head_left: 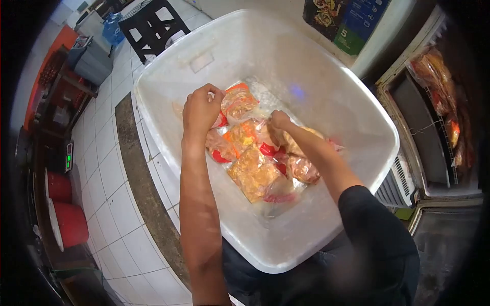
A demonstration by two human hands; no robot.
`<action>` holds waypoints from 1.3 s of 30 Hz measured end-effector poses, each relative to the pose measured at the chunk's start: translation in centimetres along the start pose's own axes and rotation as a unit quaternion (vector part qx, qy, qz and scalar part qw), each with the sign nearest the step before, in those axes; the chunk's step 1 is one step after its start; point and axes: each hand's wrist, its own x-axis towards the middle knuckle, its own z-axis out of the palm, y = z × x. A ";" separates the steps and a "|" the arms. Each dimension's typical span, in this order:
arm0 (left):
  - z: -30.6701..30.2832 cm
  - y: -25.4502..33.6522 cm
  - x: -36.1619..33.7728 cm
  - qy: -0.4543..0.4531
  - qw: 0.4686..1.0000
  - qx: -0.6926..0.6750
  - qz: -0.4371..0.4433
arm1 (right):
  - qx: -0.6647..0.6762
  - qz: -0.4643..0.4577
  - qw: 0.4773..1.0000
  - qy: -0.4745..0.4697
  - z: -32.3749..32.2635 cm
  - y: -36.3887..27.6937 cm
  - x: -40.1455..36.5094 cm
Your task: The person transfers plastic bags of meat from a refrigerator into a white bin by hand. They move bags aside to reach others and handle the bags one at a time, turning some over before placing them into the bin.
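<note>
Several clear plastic bags of food (252, 173), with orange, yellow and red showing through, lie heaped on the bottom of a large white plastic tub (306, 239). My left hand (201, 111) is closed with curled fingers on a plastic bag (221, 121) with a red part, at the left of the heap. An orange-edged bag (240, 102) lies just to its right. My right hand (279, 120) pinches the clear plastic of another bag (265, 133) near the middle of the heap. Its fingertips are partly hidden.
On the right an open freezer or fridge (431, 191) holds more bagged food (436, 84) on a rack. Red buckets (71, 224) and a lit green scale display (69, 157) are at the left. A black plastic chair (153, 28) stands behind the tub on white floor tiles.
</note>
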 end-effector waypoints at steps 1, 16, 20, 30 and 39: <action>0.0 0.3 0.1 -0.008 1.000 0.004 -0.010 | -0.022 -0.098 0.995 0.016 -1.8 0.3 -0.9; -1.7 3.7 -0.7 -0.146 0.913 -0.370 0.093 | 0.265 -0.320 0.909 0.014 -42.0 -13.6 -19.1; -2.1 4.3 -1.9 -0.221 0.848 -0.478 0.054 | 0.327 -0.283 0.900 0.057 -45.4 -15.6 -21.3; -1.7 7.0 -2.2 -0.189 0.742 -0.642 0.022 | 0.320 -0.225 0.918 0.062 -44.1 -15.3 -18.0; -2.6 6.9 -2.3 -0.147 0.754 -0.639 0.043 | 0.298 -0.276 0.912 0.049 -45.8 -18.9 -21.5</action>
